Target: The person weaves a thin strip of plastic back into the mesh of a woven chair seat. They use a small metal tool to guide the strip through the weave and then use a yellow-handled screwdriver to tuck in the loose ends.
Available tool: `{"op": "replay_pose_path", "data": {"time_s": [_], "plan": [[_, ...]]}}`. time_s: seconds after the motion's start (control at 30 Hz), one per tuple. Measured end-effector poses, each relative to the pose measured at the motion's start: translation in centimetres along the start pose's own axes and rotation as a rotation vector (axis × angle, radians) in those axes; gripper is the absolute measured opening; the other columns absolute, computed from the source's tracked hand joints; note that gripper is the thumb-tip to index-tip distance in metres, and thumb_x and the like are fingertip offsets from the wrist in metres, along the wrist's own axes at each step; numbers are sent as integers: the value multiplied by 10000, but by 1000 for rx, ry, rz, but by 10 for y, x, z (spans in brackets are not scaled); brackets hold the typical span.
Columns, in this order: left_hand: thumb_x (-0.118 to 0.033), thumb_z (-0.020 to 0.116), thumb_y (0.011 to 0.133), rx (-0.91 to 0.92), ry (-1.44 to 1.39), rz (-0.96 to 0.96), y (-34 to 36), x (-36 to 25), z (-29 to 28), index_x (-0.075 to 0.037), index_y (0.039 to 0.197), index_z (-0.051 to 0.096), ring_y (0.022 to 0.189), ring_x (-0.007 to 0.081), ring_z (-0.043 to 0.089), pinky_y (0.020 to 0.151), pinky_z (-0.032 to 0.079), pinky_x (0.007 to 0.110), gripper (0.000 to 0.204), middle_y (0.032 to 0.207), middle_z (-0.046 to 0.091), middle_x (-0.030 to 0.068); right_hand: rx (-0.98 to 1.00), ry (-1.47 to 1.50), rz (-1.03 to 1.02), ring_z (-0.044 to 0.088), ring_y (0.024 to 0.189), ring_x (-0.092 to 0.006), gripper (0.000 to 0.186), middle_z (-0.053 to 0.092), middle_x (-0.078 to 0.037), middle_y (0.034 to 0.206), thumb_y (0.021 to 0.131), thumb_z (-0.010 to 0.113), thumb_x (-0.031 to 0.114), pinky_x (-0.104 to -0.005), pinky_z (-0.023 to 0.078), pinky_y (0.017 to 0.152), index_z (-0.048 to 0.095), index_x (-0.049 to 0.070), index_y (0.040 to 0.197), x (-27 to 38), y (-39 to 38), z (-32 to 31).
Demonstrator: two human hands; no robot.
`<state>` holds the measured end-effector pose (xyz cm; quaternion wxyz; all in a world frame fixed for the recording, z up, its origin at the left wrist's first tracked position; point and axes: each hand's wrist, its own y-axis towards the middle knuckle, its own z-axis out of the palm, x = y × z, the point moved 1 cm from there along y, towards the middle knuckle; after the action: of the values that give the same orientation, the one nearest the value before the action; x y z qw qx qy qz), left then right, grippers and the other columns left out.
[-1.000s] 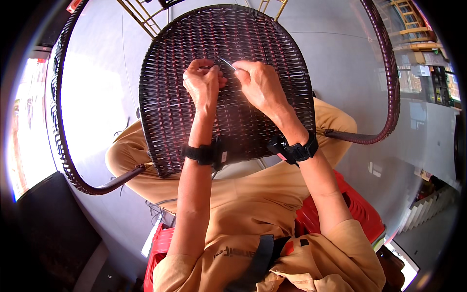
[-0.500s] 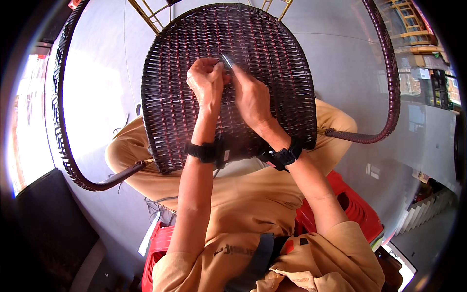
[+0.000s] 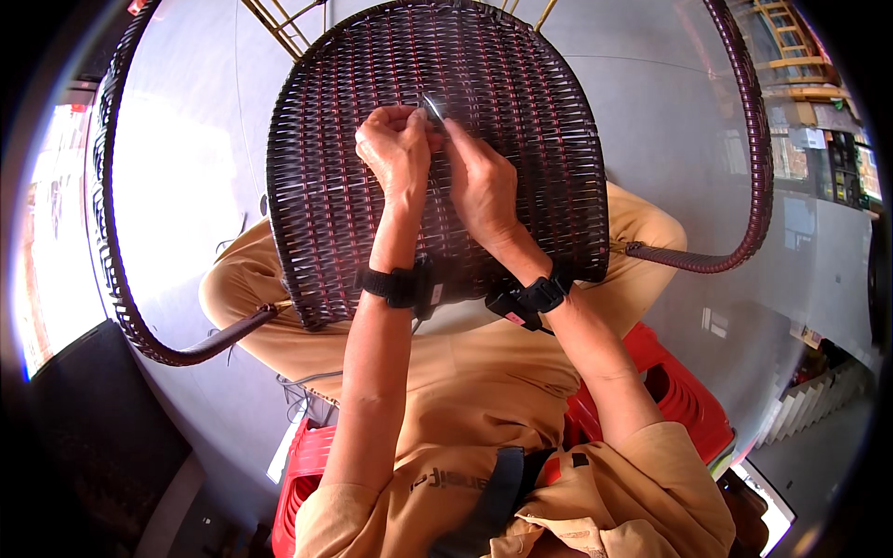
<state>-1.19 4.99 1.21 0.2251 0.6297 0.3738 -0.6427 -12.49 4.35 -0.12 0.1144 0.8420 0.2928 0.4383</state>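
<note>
A dark brown and reddish woven wicker chair, its rounded panel facing up, rests across my lap. Over the middle of the panel, my left hand is closed in a pinch; whatever sits between its fingertips is hidden. Close beside it, my right hand is closed around a slim silver metal tool with a narrow, blade-like end. The tool's tip points up and left, right at the left fingertips. Its exact kind cannot be made out, as the fingers cover most of it.
Curved wicker-wrapped arms of the chair loop out on both sides. Thin yellowish metal legs show beyond the panel. Red plastic stools are under and beside me. A dark panel stands at the lower left, and white slats lie at the right.
The wicker panel has shifted slightly toward the far side and looks a little larger. Both hands stay close together, and the silver tool has tilted a little, its tip slightly farther up.
</note>
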Motion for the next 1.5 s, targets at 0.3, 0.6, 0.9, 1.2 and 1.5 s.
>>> {"op": "replay_pose_path", "data": {"time_s": [0.3, 0.6, 0.9, 1.2, 1.5], "plan": [[-42, 678, 812, -35, 0, 19, 4, 1, 5, 80, 834, 645, 515, 131, 622, 496, 531, 228, 128, 669, 667, 119, -29, 11, 7, 621, 613, -338, 305, 619, -160, 757, 843, 590, 27, -404, 499, 539, 622, 36, 1146, 1, 1, 1], [-49, 674, 842, 87, -182, -82, -4, -1, -9, 83, 909, 625, 666, 166, 677, 596, 564, 228, 156, 820, 682, 141, 7, -13, 46, 643, 687, -336, 264, 639, -179, 820, 866, 579, 39, -392, 513, 586, 623, 15, 1125, 7, 3, -3], [2, 658, 821, 41, -81, -86, 0, -2, -5, 90, 890, 637, 621, 170, 672, 567, 564, 233, 114, 757, 678, 139, 28, 5, 68, 669, 767, -341, 251, 665, -202, 890, 868, 565, 11, -377, 534, 650, 620, -16, 1111, 7, 2, -4], [13, 652, 813, 31, -94, -91, 2, 0, -3, 86, 874, 641, 613, 174, 672, 566, 567, 237, 97, 751, 676, 139, 48, -17, 93, 621, 642, -355, 244, 635, -172, 769, 864, 601, 100, -422, 495, 575, 640, 51, 1100, 7, 6, -11], [21, 648, 807, 37, -112, -100, 6, 5, -3, 104, 869, 628, 607, 200, 676, 550, 576, 256, 105, 748, 670, 162, 229, -68, 104, 631, 692, -383, 224, 638, -210, 753, 883, 585, 157, -430, 504, 610, 662, 39, 1057, 7, 49, -39]]}}
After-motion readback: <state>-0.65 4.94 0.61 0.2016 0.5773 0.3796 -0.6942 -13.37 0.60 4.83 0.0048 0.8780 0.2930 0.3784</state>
